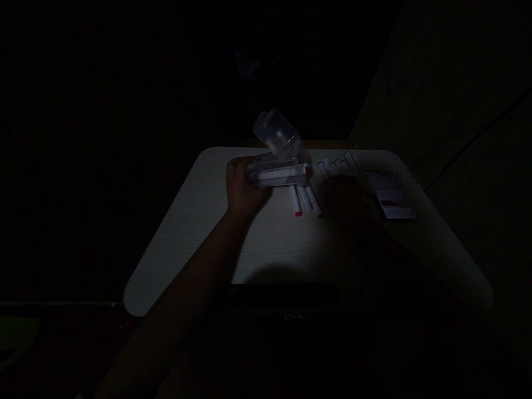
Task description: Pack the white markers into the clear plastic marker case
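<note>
My left hand (242, 187) is wrapped round the left end of a clear plastic case (276, 176), which lies on its side above the table. Its clear lid (276, 133) stands swung up at the back. Inside the case are white markers (279, 173), with red and blue ends showing at its right opening. Several loose markers (305, 198) lie just in front of the case, with pink and green ends. In deep shadow, my right hand (347, 197) is at another group of white markers (336, 166); its fingers are too dark to read.
The white table (178, 238) has rounded corners. A phone or tablet with a lit screen (393, 194) lies at the right, beyond my right hand. A dark bar-shaped object (282, 296) is at the near edge. A cable (477, 141) runs along the right wall.
</note>
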`<act>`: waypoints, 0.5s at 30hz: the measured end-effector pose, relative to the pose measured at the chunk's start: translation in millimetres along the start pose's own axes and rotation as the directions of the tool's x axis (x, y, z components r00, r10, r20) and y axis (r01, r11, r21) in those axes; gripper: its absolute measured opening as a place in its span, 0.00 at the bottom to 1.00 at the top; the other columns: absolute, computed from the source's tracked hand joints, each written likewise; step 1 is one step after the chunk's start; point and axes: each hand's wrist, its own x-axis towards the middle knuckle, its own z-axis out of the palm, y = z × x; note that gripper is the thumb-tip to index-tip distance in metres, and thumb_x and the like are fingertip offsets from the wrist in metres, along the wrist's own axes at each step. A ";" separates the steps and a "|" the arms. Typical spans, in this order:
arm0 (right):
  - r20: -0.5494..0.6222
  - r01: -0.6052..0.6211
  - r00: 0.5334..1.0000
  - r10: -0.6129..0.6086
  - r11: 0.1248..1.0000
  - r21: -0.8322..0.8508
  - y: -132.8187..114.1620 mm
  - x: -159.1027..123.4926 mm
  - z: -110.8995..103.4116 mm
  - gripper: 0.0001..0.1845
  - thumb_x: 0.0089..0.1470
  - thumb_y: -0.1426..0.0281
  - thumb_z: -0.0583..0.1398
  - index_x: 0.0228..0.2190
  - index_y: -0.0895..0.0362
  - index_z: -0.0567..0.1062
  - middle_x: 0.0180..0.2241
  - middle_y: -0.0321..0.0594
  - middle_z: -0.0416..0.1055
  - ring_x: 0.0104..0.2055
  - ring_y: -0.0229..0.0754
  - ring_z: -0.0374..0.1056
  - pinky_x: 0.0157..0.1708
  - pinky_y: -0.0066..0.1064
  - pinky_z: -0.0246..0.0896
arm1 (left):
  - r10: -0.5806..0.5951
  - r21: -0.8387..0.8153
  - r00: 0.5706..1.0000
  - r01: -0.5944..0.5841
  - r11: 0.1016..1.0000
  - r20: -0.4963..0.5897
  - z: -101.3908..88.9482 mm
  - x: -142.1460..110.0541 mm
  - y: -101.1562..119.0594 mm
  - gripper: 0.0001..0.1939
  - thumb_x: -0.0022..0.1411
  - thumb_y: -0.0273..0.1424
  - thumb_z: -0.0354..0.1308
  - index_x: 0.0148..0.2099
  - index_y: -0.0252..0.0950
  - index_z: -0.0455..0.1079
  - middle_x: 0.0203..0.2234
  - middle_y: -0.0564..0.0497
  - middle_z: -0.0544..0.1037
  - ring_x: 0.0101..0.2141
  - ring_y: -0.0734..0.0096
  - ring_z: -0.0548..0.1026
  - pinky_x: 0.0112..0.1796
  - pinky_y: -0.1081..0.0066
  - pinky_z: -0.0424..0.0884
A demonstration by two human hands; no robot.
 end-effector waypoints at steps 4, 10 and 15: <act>0.021 -0.039 0.999 0.040 0.997 -0.070 -2.1 -1.1 -2.8 0.20 0.61 0.67 0.54 0.49 0.58 0.80 0.50 0.55 0.78 0.55 0.60 0.70 0.53 0.49 0.61 | -0.003 0.007 1.000 0.003 1.000 0.000 0.8 -0.3 -2.4 0.33 0.40 0.27 0.66 0.53 0.39 0.67 0.50 0.43 0.71 0.54 0.50 0.70 0.57 0.54 0.68; 0.044 -0.014 0.999 0.019 0.994 -0.108 -6.9 -4.8 -6.4 0.20 0.61 0.65 0.54 0.48 0.57 0.79 0.47 0.53 0.79 0.52 0.59 0.71 0.50 0.46 0.59 | 0.000 -0.006 1.000 0.000 1.000 0.010 -0.3 0.7 -0.4 0.35 0.39 0.24 0.65 0.53 0.38 0.66 0.49 0.42 0.71 0.54 0.50 0.70 0.58 0.54 0.68; 0.035 0.017 0.999 -0.011 0.984 -0.177 -10.3 -7.7 -7.9 0.18 0.60 0.63 0.55 0.46 0.58 0.78 0.45 0.54 0.79 0.52 0.59 0.70 0.52 0.50 0.57 | -0.007 0.001 1.000 0.007 1.000 0.011 0.0 0.6 0.7 0.33 0.41 0.26 0.66 0.52 0.38 0.66 0.49 0.42 0.70 0.54 0.50 0.69 0.58 0.53 0.68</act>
